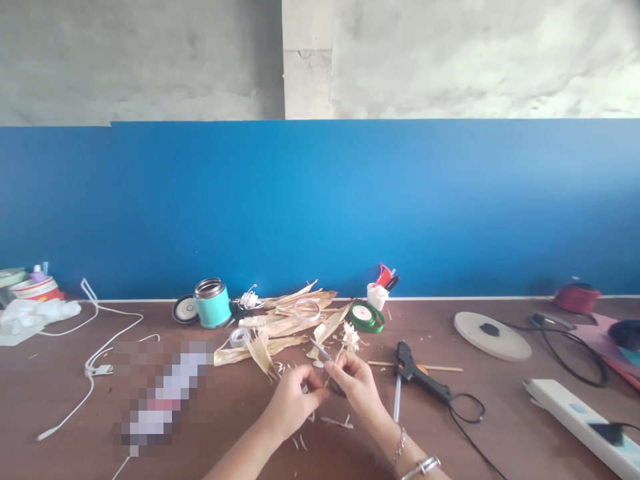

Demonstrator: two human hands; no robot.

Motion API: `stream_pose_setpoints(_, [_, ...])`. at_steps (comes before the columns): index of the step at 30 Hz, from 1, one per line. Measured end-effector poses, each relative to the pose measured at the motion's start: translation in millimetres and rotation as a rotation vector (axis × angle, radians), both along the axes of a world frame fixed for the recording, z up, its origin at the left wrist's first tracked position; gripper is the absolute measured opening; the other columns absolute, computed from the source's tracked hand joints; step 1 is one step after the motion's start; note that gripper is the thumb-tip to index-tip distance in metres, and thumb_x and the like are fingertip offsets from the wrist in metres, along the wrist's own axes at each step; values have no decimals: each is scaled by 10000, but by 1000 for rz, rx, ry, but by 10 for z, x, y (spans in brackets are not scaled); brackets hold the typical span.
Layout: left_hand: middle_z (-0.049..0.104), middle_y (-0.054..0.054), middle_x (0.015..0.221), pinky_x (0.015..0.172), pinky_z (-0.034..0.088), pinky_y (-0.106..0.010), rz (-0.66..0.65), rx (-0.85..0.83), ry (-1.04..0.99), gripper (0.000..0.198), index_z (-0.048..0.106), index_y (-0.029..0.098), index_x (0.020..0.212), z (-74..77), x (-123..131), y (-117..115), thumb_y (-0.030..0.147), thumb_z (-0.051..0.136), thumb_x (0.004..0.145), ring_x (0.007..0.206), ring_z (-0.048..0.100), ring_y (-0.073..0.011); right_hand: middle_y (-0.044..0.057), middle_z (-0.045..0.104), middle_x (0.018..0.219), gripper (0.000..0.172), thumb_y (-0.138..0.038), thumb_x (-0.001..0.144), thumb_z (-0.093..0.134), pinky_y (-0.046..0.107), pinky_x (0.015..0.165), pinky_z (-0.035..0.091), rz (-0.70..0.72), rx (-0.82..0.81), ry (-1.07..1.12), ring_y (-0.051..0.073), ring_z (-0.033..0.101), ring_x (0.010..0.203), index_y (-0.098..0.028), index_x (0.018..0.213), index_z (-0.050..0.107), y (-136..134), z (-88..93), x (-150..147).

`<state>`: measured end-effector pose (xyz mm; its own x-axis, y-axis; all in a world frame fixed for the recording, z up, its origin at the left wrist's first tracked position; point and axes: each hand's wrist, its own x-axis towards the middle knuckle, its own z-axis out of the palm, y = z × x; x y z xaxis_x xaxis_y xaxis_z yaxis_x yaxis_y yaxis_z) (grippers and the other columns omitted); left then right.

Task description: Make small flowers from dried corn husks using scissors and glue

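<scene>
Both my hands meet over the brown table [500, 413], near its front middle. My right hand [356, 387] is closed round a pair of scissors [323, 353], whose blades point up and to the left. My left hand [295, 399] pinches a small pale strip of dried husk just left of the blades. A little husk flower [351, 337] stands right behind my right hand. Dried corn husks [280, 327] lie in a heap behind both hands, and small cuttings [336, 421] are scattered under them.
A black glue gun [420, 375] with its cable lies to the right, beside a wooden stick [440, 367]. Behind: green ribbon spool [367, 317], clear tape rolls [307, 309], teal container [212, 303], white cup of pens [379, 291]. Round white disc [493, 335], power strip [583, 420] right; white cable [90, 363] left.
</scene>
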<state>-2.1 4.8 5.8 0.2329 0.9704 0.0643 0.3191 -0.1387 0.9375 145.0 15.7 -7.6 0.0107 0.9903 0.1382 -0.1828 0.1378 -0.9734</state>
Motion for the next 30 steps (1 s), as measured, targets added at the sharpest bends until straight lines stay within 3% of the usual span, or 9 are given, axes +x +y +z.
stream_pose_setpoints(4, [534, 36, 576, 576, 365, -230, -10, -2, -29, 145, 565, 158, 603, 35, 0, -3, 239, 667, 667, 580, 472, -120, -97, 331, 436, 486, -523, 589, 748, 198, 414, 187, 35, -35, 34, 44, 242, 418, -191, 530, 399, 0, 44, 11])
stream_pose_setpoints(8, [612, -4, 673, 610, 388, -240, -123, -43, -134, 220, 645, 146, 749, 92, 3, -33, 364, 616, 755, 647, 521, -144, -84, 376, 434, 486, -518, 558, 769, 197, 411, 203, 89, -53, 44, 43, 272, 414, -181, 508, 422, -11, 95, 15])
stream_pose_setpoints(12, [581, 4, 591, 556, 349, -236, -96, -62, -132, 342, 621, 143, 621, 123, 1, -47, 437, 570, 788, 556, 451, -119, -57, 477, 492, 416, -486, 595, 763, 208, 443, 298, 197, -59, 75, 64, 404, 424, -171, 559, 493, -53, 150, 11])
stream_pose_setpoints(16, [581, 7, 586, 564, 346, -238, -109, -69, -152, 393, 611, 145, 617, 121, -8, -34, 481, 532, 805, 561, 449, -123, -24, 559, 553, 378, -479, 620, 749, 231, 486, 359, 302, -42, 80, 109, 529, 467, -162, 609, 544, -65, 151, 1])
stream_pose_setpoints(23, [593, -2, 636, 632, 394, -250, -97, 24, -37, 307, 618, 152, 687, 27, -10, -9, 415, 525, 813, 655, 527, -163, -102, 363, 415, 448, -491, 619, 745, 189, 387, 183, 53, -48, 84, 33, 260, 377, -189, 559, 420, 2, 44, 24])
stream_pose_setpoints(30, [656, -47, 736, 713, 403, -270, -75, 147, 116, 317, 642, 185, 718, 5, 6, -47, 355, 422, 871, 736, 586, -204, -102, 336, 420, 472, -520, 609, 737, 192, 390, 166, 1, -17, 45, 37, 236, 394, -193, 550, 402, 5, 49, 45])
